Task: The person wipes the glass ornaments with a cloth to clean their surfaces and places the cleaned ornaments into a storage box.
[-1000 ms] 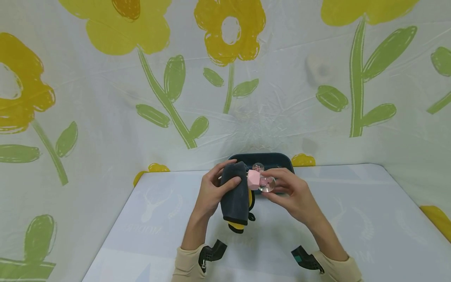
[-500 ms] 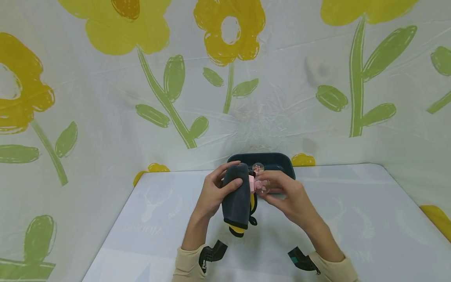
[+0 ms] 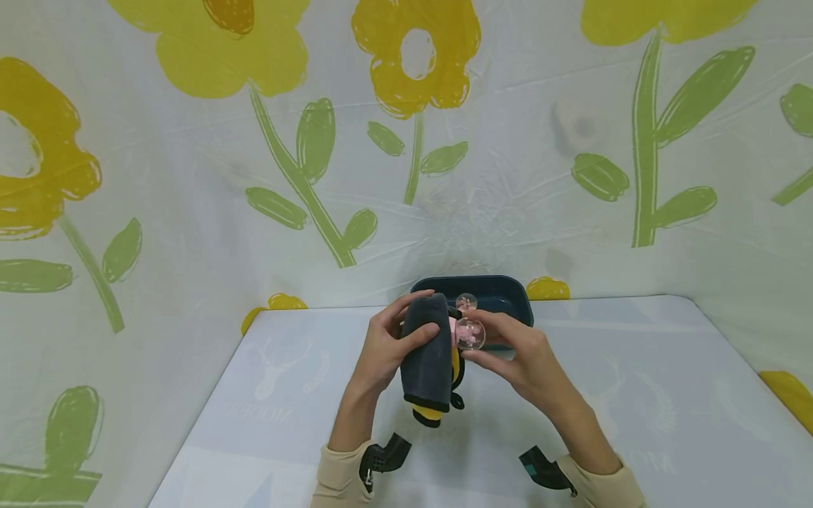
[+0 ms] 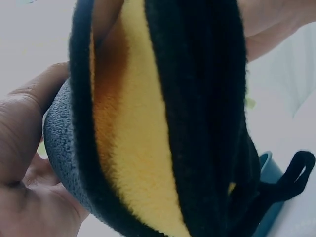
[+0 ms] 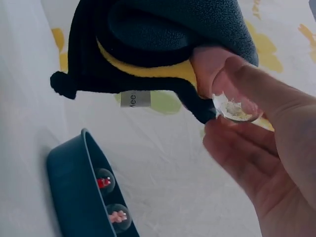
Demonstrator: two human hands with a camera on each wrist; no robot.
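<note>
My left hand [image 3: 380, 349] grips a folded cloth [image 3: 425, 363], dark grey outside and yellow inside, with black edging and a hanging loop. In the left wrist view the cloth's yellow lining [image 4: 136, 133] shows between its folds. From the right, my right hand [image 3: 530, 356] holds a small snow globe [image 3: 471, 334] by its clear ball, thumb and fingers on either side. Its pink base [image 5: 210, 66] is tucked against the folded cloth, partly covered by it. Pale bits show within the ball in the right wrist view.
Behind the hands, a dark teal tray [image 3: 508, 283] stands on the white table [image 3: 267, 402]. In it sit more small globes, one with a red figure [image 5: 104, 181] and one with a pink figure [image 5: 118, 216]. A flower-printed curtain [image 3: 508, 176] hangs beyond the table.
The snow globe has moved left, and its pink base has gone from fully exposed to partly covered by the cloth. My right fingers have shifted, showing more of the ball.
</note>
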